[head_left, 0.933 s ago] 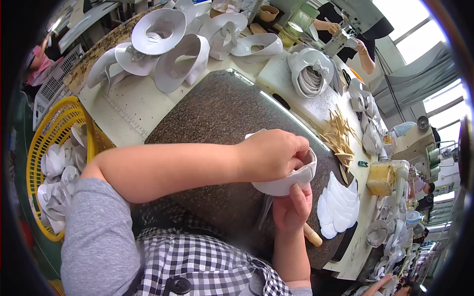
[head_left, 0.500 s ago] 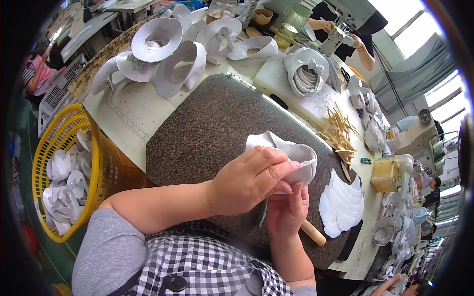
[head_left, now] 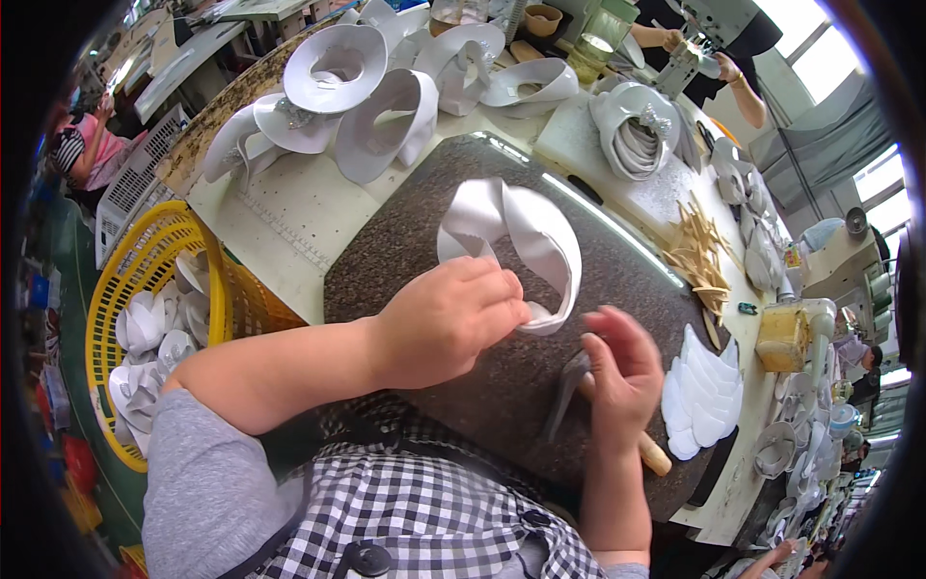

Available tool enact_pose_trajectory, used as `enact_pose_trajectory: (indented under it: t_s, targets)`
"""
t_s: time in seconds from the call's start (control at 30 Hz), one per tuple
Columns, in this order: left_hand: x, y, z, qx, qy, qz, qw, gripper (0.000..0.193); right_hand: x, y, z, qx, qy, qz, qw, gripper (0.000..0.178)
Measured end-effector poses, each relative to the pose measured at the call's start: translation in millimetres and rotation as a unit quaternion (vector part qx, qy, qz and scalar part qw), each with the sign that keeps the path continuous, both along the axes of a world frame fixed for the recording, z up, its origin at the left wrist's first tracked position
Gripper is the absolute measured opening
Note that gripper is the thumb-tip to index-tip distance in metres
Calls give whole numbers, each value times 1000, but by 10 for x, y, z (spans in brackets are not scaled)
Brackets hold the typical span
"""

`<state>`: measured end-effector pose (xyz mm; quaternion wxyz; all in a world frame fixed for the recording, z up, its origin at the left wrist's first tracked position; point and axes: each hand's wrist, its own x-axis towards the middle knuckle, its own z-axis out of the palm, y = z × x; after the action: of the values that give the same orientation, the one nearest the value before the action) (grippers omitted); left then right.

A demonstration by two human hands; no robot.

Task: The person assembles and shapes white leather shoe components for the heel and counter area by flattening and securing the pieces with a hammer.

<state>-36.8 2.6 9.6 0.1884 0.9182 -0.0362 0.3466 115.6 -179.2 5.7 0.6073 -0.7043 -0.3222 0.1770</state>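
Observation:
My left hand (head_left: 439, 323) is closed on the lower edge of a white shoe upper (head_left: 558, 246), a curved band with an open middle. The upper is raised over a dark speckled stone slab (head_left: 386, 227). To its right, my right hand (head_left: 625, 372) is apart from it, with slightly bent, spread fingers and nothing visible in them. Below and behind the right hand lies a hammer (head_left: 657, 455) with a wooden handle. Its dark metal head looks blurred, and the hand hides part of the handle. A fanned stack of thin white shaped pieces (head_left: 702, 398) lies right of that hand.
More white uppers (head_left: 386, 125) crowd the table's far left. A yellow basket (head_left: 224, 289) of white parts stands at left. Tan strips (head_left: 696, 256) and a tub of yellowish paste (head_left: 781, 338) are at right. Beyond, another person's hands work at a sewing machine (head_left: 680, 68).
Both hands were together on the upper; the right has let go and drawn away to the right. The upper now stands higher and turned, its opening facing me. The whole view has shifted slightly.

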Motion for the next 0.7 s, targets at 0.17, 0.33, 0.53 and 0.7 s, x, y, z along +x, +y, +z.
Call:
enact_pose_trajectory:
  t_s: [0.17,0.33,0.53,0.7]
  targets:
    - [-80,59,-33,183,37,-18,982,18,21,247,244,-97,-573,195,790,30]
    - [-124,82,-225,157,99,29,982,18,-69,178,-74,-146,-569,122,800,11]
    - [-131,192,-314,103,29,-51,993,32,-77,214,-104,-150,-542,125,817,9]
    - [-74,48,-316,106,40,-53,992,29,-78,223,-133,-141,-514,127,837,8]
